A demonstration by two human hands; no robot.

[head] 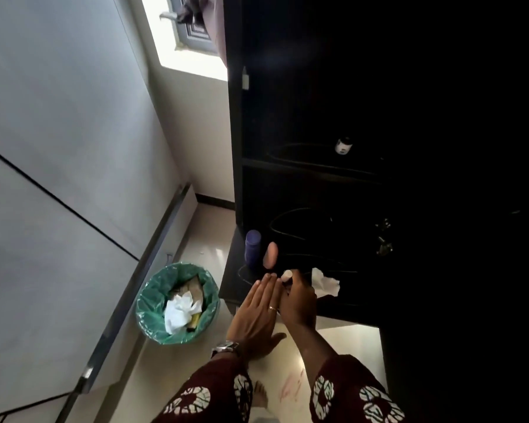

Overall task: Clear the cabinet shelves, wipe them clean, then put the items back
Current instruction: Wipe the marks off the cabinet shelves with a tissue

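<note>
Head view shows wiping under way: right hand (298, 300) clutches a white tissue (325, 283) on the lowest cabinet shelf (235, 282), left hand (254, 312) flat and empty, purple bottle (253, 247) and upper-shelf jar (344, 145) uncleared.

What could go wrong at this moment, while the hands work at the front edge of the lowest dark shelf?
1. The purple bottle and the pinkish item stand upright just beyond the left hand; a wide sweep might topple them.
2. The right hand grips a white tissue on the shelf edge; crumbs may miss the green-lined bin on the floor.
3. The cabinet is very dark, so dirt could stay unseen.
</note>
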